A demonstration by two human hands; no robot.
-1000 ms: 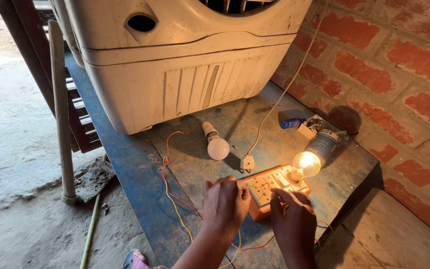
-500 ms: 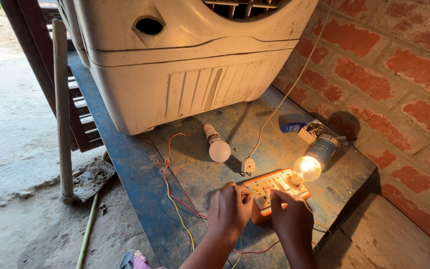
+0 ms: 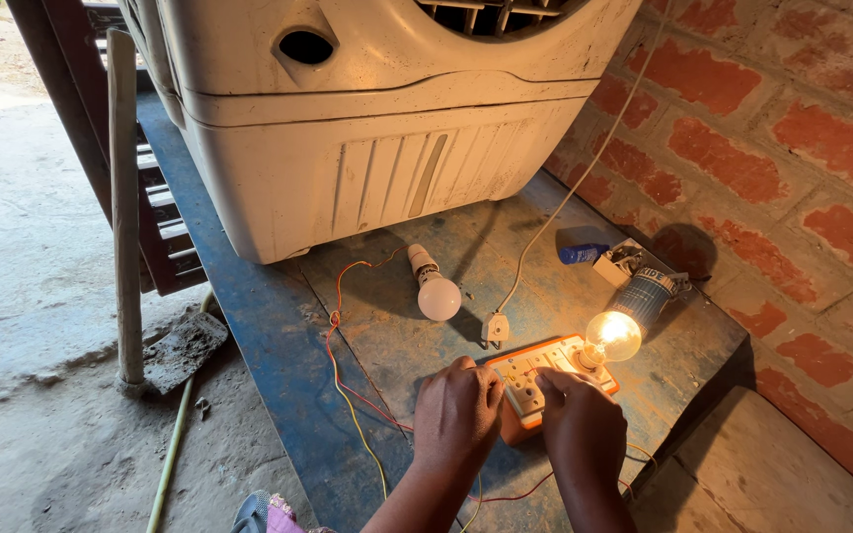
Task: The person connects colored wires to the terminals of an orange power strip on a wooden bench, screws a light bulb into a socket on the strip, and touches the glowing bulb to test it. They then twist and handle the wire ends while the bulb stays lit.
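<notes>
Steadying orange switchboard (image 3: 545,380) on desk (image 3: 278,345): left hand (image 3: 458,415) curled on near-left edge, right hand (image 3: 580,424) fingers together pressing sockets; lit bulb (image 3: 612,336) glowing alongside.

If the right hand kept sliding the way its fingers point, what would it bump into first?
Probably the lit bulb on the orange switchboard: the right hand points up along the board towards it, though depth is unclear.

Switchboard (image 3: 535,380) on table (image 3: 278,336), lit bulb (image 3: 612,336) on it, loose bulb (image 3: 436,292) behind, cooler (image 3: 367,148) beyond.

Orange switchboard (image 3: 535,380) with lit bulb (image 3: 612,336)
</notes>
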